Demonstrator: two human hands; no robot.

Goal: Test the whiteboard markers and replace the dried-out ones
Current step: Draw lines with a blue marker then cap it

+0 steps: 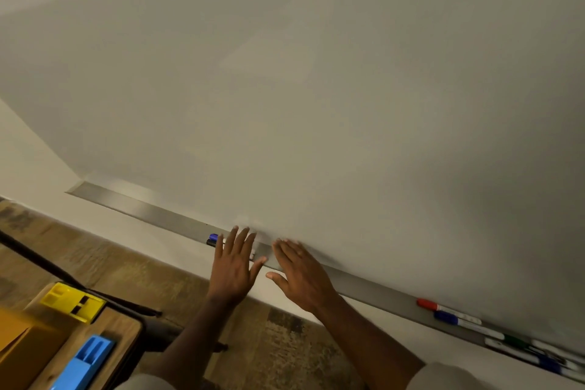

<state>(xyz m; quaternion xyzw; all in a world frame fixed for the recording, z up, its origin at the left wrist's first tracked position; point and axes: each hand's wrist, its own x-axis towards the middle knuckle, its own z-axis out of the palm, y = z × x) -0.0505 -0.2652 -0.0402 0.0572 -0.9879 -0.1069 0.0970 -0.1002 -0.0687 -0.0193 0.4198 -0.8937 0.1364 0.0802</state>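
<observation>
While both hands hover flat over the tray (164,215) under the whiteboard (316,73), the left hand (234,266) has its fingers (242,239) spread and holds nothing, partly covering two markers (213,239); the right hand (300,275) is likewise spread and empty. More markers (456,315) lie farther right along the tray. No writing on them is readable. Left of the tray, a tabletop (104,326) carries yellow (71,301) and blue holders (84,361).

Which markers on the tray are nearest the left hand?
The blue-capped marker and black-capped marker, lying partly under the left hand. The red-capped marker and the others lie far along the tray, beyond the right hand.
</observation>
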